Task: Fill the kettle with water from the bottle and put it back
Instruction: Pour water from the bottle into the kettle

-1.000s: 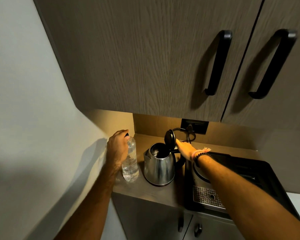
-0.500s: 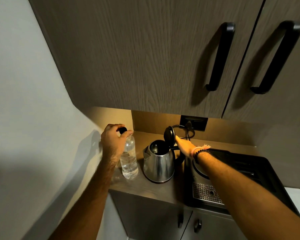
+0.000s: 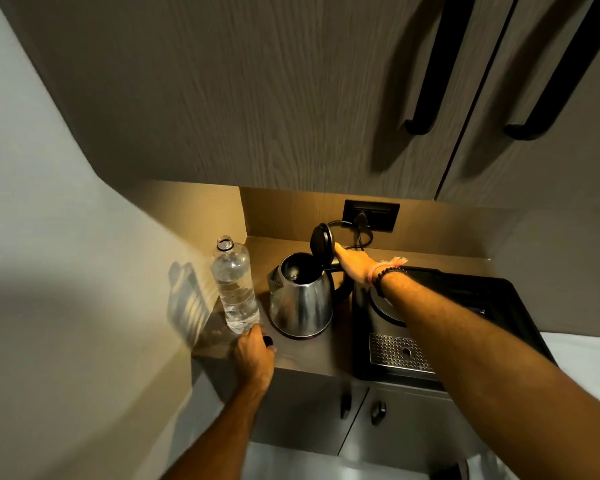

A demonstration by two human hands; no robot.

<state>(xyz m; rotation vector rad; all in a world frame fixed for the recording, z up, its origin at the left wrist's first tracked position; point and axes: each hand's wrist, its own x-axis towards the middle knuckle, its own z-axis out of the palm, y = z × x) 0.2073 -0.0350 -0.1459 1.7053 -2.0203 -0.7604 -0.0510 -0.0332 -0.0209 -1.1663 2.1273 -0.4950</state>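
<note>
A clear plastic water bottle [image 3: 236,285] stands uncapped and upright at the left of the counter [image 3: 305,355], partly filled. My left hand [image 3: 255,358] is low at the counter's front edge, just in front of the bottle's base, with the small black bottle cap [image 3: 267,340] at its fingertips. Right of the bottle stands a steel kettle [image 3: 300,303] on its base, its black lid [image 3: 322,242] swung up and open. Reaching over from the right, my right hand [image 3: 354,266] rests on the top of the kettle's handle behind the lid.
A black coffee machine [image 3: 465,306] with a metal drip tray [image 3: 399,351] sits right of the kettle, under my right forearm. A wall socket [image 3: 371,214] with a plugged cord is behind. Upper cabinets [image 3: 257,98] hang low overhead; a wall closes the left side.
My left hand has taken the cap off the bottle's neck and come down to the counter's front edge with it. The right hand has stayed on the kettle.
</note>
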